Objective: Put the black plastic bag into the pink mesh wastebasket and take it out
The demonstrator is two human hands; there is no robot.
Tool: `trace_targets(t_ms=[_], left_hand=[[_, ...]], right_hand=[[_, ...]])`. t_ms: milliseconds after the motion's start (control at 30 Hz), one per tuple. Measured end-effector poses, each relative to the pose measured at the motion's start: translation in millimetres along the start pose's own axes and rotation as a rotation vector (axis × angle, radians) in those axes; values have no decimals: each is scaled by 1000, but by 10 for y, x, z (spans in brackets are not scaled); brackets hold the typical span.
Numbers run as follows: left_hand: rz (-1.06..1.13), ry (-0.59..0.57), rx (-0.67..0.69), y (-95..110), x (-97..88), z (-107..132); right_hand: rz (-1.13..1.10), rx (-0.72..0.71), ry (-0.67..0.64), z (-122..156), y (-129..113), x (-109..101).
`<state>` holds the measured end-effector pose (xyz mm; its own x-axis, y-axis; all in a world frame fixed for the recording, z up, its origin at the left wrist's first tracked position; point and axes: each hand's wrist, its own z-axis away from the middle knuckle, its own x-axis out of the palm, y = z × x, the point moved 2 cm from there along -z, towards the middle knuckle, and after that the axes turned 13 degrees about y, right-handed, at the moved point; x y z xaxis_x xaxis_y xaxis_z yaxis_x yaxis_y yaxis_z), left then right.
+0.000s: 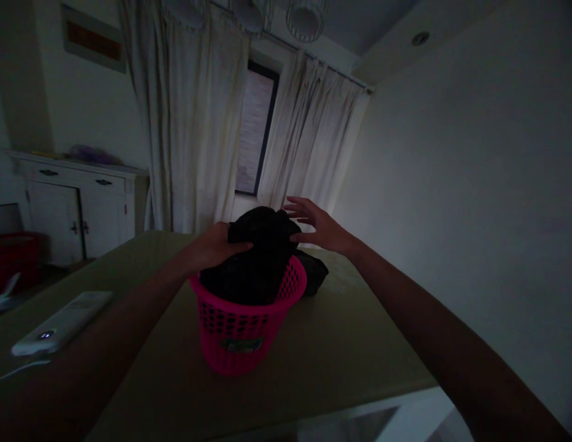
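Note:
A pink plastic basket (235, 362) with rows of holes and a green label stands upright on the table (327, 356). Black plastic bag material (249, 276) fills its mouth and bulges above the rim. My left hand (216, 245) is closed on the bag's left side, thumb toward me, its other fingers hidden behind the plastic. On the opposite side, my right hand (316, 227) has its fingers spread, thumb close against the bag; whether it touches is hard to tell. More black plastic (314, 273) lies on the table behind the basket's right side.
At the left of the table lies a white device (62, 325) with a lit display, near a white cable (21, 370). A white cabinet (104, 215) stands beyond, with a red container (13, 261) on the floor at far left. Curtains (198, 123) hang behind the table.

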<state>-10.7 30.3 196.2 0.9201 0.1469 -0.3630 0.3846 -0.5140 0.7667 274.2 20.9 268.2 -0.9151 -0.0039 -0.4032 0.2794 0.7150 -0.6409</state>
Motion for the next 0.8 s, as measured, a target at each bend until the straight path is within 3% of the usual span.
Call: trace_targets(t_ms=[133,233,367,533,700,800], left_hand=[[182,63,-80,59,-37,58],[245,-44,-136,172,34,153],[175,-188,-124,179,129,195],[258,109,21,41,20,75],[147,-171,-54,-48,37,-3],[221,-168,-73,-28,47,-12]], right_hand=[[-189,507,124,133,275,-1],[-197,680,61,133,377,221],[-319,472,101,-41,300,496],[-514,292,261,-173,120,509],[-453,224,338,-105,4,519],[-449,181,341,-46,22,505]])
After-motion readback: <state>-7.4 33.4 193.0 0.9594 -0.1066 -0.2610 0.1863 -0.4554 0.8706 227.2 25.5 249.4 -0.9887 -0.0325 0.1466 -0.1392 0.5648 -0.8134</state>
